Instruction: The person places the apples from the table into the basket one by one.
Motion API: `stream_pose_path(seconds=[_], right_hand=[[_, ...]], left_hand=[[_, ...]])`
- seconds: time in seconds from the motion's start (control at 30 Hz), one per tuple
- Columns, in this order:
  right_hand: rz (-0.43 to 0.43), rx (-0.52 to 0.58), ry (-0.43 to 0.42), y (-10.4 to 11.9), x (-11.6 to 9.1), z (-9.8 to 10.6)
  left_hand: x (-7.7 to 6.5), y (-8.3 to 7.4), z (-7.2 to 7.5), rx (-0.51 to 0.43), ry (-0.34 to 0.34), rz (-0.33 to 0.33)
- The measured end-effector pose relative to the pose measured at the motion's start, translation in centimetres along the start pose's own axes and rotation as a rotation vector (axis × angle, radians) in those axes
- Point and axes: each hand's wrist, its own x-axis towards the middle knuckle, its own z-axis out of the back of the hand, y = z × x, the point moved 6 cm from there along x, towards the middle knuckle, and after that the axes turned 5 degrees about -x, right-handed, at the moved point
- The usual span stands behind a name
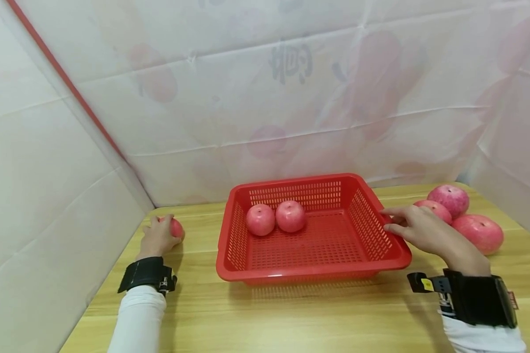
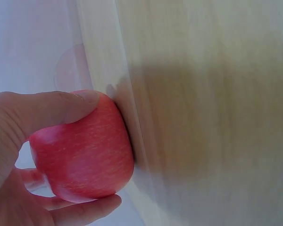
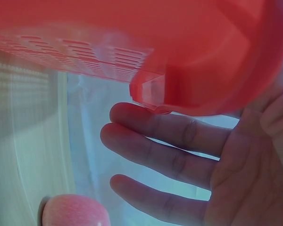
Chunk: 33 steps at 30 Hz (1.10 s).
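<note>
At the table's left side, my left hand [image 1: 156, 238] holds a red apple [image 1: 176, 229]. In the left wrist view its thumb lies over the apple [image 2: 87, 150] and its fingers support the other side; the apple is against the wooden surface. My right hand [image 1: 424, 233] grips the right rim of a red plastic basket [image 1: 313, 273]. In the right wrist view several fingers [image 3: 165, 127] extend below the rim, and the thumb is mostly hidden. Two apples, a left one [image 1: 260, 219] and a right one [image 1: 290, 216], sit inside the basket's left half.
Right of the basket, near my right hand, lie three apples: a darker one [image 1: 448, 201], a large one [image 1: 479, 234] and a partly hidden one [image 1: 436, 210]. Pale sheeting [image 1: 247, 98] walls off the back and sides of the wooden table [image 1: 291, 318].
</note>
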Motion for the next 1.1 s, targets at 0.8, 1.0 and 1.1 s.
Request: stream_pose_path(seconds=[0.8,1.0,1.1], right_hand=[[-0.010,0.018,0.011,0.0,0.0,-0.2],[-0.013,0.018,0.006,0.0,-0.1,-0.1],[-0.018,0.026,0.010,-0.1,-0.1,0.0]], left_hand=[[-0.5,0.1,0.7,-0.037,-0.042,-0.049],[-0.7,-1.0,2.6,-0.082,-0.222,-0.188],[-0.7,-1.7,3.1,-0.073,-0.261,-0.236]])
